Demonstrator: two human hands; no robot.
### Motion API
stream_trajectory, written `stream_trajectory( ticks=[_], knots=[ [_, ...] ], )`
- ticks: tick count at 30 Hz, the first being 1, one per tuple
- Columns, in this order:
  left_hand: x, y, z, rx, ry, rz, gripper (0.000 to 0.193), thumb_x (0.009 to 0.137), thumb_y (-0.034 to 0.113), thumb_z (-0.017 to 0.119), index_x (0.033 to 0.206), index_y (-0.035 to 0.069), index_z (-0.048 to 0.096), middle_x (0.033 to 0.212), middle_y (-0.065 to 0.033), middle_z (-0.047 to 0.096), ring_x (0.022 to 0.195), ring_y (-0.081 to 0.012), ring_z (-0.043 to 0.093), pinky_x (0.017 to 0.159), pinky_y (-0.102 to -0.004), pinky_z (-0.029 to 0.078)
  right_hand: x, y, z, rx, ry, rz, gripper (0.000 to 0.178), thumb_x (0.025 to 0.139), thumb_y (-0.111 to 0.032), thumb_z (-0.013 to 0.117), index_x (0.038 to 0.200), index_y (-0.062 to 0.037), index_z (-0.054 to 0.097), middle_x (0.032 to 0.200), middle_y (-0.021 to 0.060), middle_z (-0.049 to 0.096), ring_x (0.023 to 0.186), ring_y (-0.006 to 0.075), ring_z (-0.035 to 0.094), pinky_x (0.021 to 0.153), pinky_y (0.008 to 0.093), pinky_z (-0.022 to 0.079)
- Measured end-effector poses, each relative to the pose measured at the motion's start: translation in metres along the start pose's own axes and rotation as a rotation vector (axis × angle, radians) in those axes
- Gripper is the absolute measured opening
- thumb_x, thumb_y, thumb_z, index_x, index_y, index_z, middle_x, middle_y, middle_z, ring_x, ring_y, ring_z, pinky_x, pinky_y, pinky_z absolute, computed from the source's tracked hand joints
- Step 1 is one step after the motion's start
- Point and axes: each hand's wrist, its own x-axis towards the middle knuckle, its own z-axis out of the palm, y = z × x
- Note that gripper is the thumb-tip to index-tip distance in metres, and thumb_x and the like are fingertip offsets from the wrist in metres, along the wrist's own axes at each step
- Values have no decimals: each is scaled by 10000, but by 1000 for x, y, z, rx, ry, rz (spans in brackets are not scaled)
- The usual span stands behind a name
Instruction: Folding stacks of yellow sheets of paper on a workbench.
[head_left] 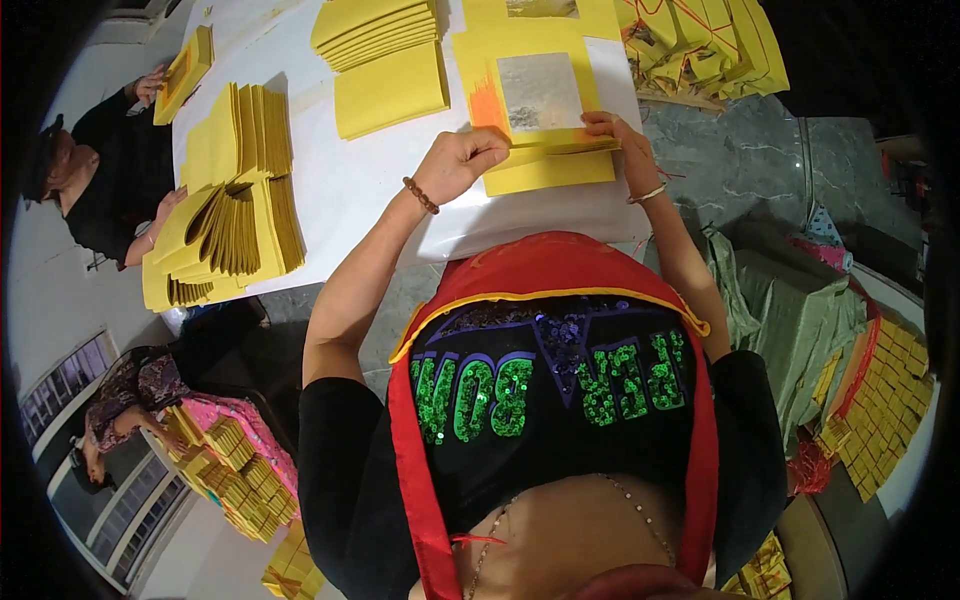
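Right in front of me lies yellow paper with a silver-grey square (540,92) and an orange smear (487,105) beside it. Its near edge is bent up into a fold (552,178) along the table's front. My left hand (465,165) is closed, thumb and fingers pinching the fold's left end. At the other end, my right hand (625,150) grips the paper's right edge, fingertips on top; its thumb is mostly hidden. Another yellow sheet with a silver patch (543,8) shows just beyond.
Folded yellow paper stacks (390,90) lie on the white table (330,190), with fanned bundles (225,240) at its left corner. A co-worker's hand (150,88) holds a yellow piece. Red-tied yellow bundles (705,45) sit far right; a green sack (790,310) stands right.
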Motion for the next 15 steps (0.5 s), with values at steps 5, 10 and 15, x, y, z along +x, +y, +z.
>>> stream_trajectory(
  ticks=[5, 10, 15],
  knots=[
    [6, 4, -7, -54, -60, -48, 160, 844, 138, 584, 908, -4, 623, 818, -52, 630, 698, -102, 539, 643, -255, 443, 1, 1, 0, 17, 15, 0, 417, 956, -308, 359, 936, 24, 612, 1136, 131, 561, 1081, 213, 502, 956, 304, 348],
    [8, 5, -8, -107, -101, -80, 159, 837, 129, 580, 895, -15, 614, 801, -47, 610, 707, -94, 526, 659, -241, 437, 0, 2, -1, -25, 8, -2, 419, 959, -316, 348, 993, 15, 602, 1126, 110, 566, 1060, 187, 508, 948, 293, 351],
    [14, -11, -6, -175, -103, -72, 172, 823, 145, 573, 857, -19, 616, 776, -21, 579, 699, -81, 509, 644, -229, 422, -1, 3, 0, 15, -3, 44, 424, 963, -321, 334, 1106, 6, 564, 1120, 75, 568, 1051, 150, 500, 944, 278, 351]
  ],
)
